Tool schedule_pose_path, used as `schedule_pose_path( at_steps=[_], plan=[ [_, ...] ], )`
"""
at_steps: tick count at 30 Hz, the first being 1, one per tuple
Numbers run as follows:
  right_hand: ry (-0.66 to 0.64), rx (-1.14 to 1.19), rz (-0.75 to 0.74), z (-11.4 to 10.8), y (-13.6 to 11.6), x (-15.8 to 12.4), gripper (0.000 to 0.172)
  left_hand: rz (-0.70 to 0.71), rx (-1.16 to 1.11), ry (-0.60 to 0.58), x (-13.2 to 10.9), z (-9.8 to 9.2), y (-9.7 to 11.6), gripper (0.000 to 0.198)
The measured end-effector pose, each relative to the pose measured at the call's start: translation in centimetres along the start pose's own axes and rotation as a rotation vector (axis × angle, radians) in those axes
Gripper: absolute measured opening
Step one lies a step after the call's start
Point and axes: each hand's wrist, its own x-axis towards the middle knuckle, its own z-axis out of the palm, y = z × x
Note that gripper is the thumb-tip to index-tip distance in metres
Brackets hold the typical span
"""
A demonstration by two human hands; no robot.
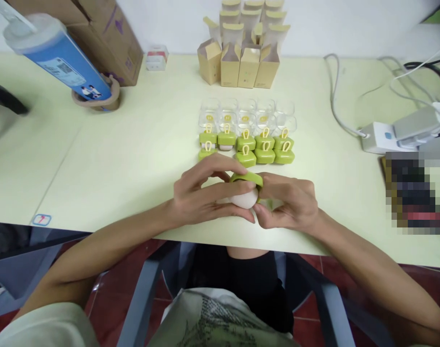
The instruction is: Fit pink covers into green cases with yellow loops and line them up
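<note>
Near the front edge of the pale table [126, 159], my left hand [201, 195] and my right hand [287, 202] meet around one small item: a white rounded piece [244, 198] under a green lid [249, 178]. Both hands are closed on it, fingers wrapped from each side. Just beyond lie two rows of several green lidded pieces [264, 149] with yellow loops, and behind them a row of clear plastic cups [247, 113].
Open tan cardboard boxes [241, 62] stand at the back centre. A blue and white cylinder [57, 53] leans on a roll at the back left beside a brown carton [107, 33]. A white power strip [381, 137] and cables lie at the right.
</note>
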Motion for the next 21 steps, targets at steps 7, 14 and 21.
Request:
schedule_pose_path(
  at_steps=[7,14,21],
  plan=[
    [-0.009,0.118,0.046,0.0,-0.1,0.3,0.016,-0.04,0.032,0.055,-0.5,0.3,0.2,0.048],
    [0.003,0.062,0.058,-0.2,-0.1,0.3,0.02,-0.082,0.063,0.017,-0.9,0.5,0.7,0.051],
    [0.0,-0.023,0.079,-0.1,-0.4,0.1,0.013,-0.108,0.107,-0.041,-1.2,0.5,0.9,0.053]
  ],
)
